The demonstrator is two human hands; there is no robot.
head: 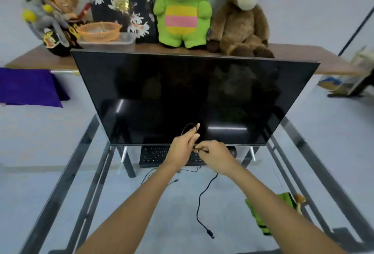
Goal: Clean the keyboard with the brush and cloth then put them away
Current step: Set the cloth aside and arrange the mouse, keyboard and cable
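Note:
A black keyboard [152,155] lies on the glass table under the lower edge of a big dark monitor [194,96]. Both hands hover over its right half. My left hand [182,149] holds a loop of thin black cable [199,199] that arches above its fingers. My right hand [215,155] pinches the same cable just beside it. The cable's free end trails toward me and ends in a plug [210,233]. A green cloth [261,220] lies at the right, partly hidden by my right forearm. A brown brush-like thing [300,201] lies beside it, blurred.
The glass table [97,183] has dark metal frame bars on both sides. A second thin cable [159,181] lies near the keyboard's front. Behind the monitor a wooden shelf [40,59] carries plush toys, a floral bag and an orange basket [99,31]. A purple cloth [30,87] lies at the left.

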